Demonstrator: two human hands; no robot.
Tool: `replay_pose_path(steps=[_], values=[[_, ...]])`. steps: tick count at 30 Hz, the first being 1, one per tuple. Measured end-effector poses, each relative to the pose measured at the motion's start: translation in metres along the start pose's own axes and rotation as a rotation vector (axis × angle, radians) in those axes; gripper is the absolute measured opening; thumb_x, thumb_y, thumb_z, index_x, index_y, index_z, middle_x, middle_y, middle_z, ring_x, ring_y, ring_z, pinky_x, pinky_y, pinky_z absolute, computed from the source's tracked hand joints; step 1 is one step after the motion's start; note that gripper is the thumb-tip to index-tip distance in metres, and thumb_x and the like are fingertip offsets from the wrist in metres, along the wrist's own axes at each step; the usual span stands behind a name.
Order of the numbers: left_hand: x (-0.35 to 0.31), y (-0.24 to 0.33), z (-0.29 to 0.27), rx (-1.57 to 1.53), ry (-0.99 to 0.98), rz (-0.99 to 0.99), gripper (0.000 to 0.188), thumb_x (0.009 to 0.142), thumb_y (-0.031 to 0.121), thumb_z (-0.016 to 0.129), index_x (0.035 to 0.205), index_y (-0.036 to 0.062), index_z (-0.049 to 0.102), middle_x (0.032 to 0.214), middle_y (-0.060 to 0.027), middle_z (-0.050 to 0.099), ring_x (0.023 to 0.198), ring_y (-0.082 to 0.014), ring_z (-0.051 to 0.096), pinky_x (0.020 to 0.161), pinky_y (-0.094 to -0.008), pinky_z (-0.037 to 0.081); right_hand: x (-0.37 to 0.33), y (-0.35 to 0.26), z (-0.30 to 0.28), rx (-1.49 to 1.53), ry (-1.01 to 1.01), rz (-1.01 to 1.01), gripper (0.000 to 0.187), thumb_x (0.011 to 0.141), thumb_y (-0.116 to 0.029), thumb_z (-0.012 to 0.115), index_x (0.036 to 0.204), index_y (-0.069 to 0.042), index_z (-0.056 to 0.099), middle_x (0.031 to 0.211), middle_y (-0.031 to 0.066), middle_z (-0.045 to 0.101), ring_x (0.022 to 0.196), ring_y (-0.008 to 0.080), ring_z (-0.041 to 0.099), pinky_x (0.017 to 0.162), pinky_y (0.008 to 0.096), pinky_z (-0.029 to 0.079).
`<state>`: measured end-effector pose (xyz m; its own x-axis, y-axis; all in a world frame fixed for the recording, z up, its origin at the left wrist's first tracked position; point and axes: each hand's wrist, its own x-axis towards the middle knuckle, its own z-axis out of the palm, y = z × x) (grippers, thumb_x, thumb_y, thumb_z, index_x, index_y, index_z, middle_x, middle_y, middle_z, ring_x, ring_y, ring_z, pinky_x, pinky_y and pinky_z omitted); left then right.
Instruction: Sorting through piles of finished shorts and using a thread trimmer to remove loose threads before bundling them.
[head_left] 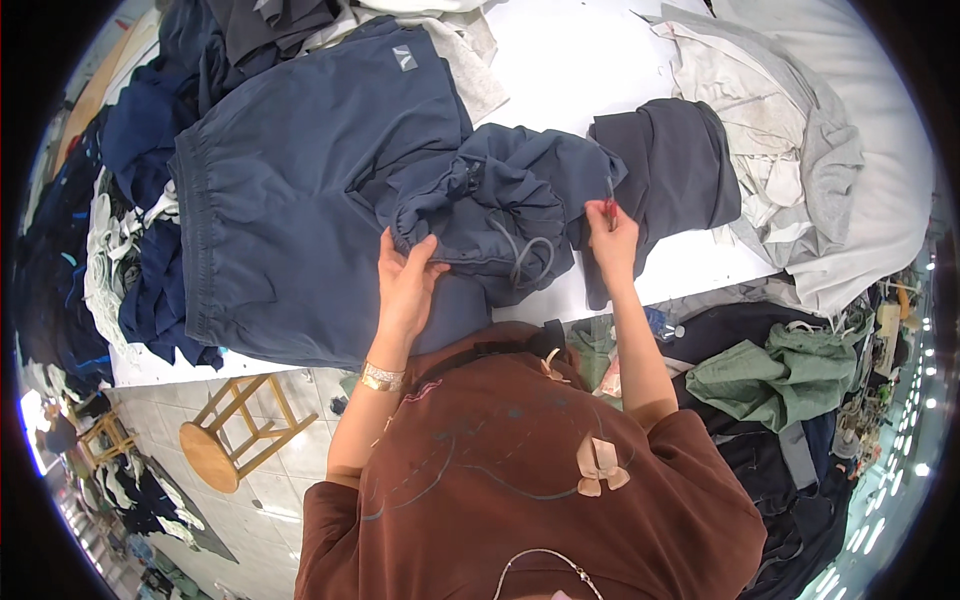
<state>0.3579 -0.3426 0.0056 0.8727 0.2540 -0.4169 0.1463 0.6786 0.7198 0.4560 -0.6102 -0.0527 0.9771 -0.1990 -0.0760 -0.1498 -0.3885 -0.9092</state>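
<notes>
My left hand (405, 285) pinches the gathered waistband edge of a bunched navy garment (515, 190). A grey drawstring (535, 262) loops out of that garment's front. In my right hand (613, 245) is a small red-handled cutting tool (611, 209), seemingly thread snips, its thin metal tip pointing away from me at the garment's right edge. Most of the tool is hidden by my fingers. Under and left of the bunched garment lie navy pants (290, 210) spread flat, their elastic waistband to the left and a small grey patch near the far edge.
A dark folded garment (670, 165) lies right of my right hand on the white table (570, 65). Beyond it sits a heap of pale grey cloth (760, 110). Dark clothes (150, 130) pile up at left. Green cloth (775, 375) hangs below right; a wooden stool (215, 455) stands at lower left.
</notes>
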Motion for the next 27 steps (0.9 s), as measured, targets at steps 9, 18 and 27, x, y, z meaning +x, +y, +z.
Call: replay_pose_path(steps=[9, 18, 27], values=[[0.001, 0.001, 0.003, -0.006, 0.044, -0.021, 0.043, 0.084, 0.006, 0.063, 0.119, 0.0036, 0.038, 0.100, -0.0072, 0.056, 0.082, -0.0146, 0.058, 0.065, -0.0299, 0.049, -0.060, -0.047, 0.034, 0.290, -0.236, -0.124, 0.014, 0.081, -0.013, 0.070, 0.077, -0.003, 0.060, 0.057, -0.0096, 0.039, 0.052, -0.0014, 0.027, 0.046, 0.0180, 0.019], [-0.005, 0.007, 0.022, 0.094, 0.062, 0.015, 0.039, 0.083, 0.004, 0.063, 0.114, 0.0028, 0.040, 0.093, -0.0057, 0.057, 0.075, -0.0115, 0.058, 0.059, -0.0263, 0.051, -0.070, -0.110, 0.064, -0.024, -0.490, -0.849, 0.022, 0.069, -0.002, 0.065, 0.090, -0.009, 0.066, 0.066, 0.0043, 0.063, 0.056, 0.0196, 0.059, 0.053, 0.0288, 0.044], [-0.003, 0.007, 0.018, 0.091, 0.057, 0.008, 0.039, 0.083, 0.006, 0.065, 0.113, 0.0015, 0.040, 0.093, -0.0041, 0.056, 0.077, -0.0115, 0.058, 0.059, -0.0267, 0.051, -0.069, -0.104, 0.059, -0.018, -0.513, -0.586, 0.014, 0.078, -0.003, 0.063, 0.091, -0.007, 0.060, 0.070, 0.0045, 0.063, 0.058, 0.0117, 0.058, 0.056, 0.0241, 0.042]])
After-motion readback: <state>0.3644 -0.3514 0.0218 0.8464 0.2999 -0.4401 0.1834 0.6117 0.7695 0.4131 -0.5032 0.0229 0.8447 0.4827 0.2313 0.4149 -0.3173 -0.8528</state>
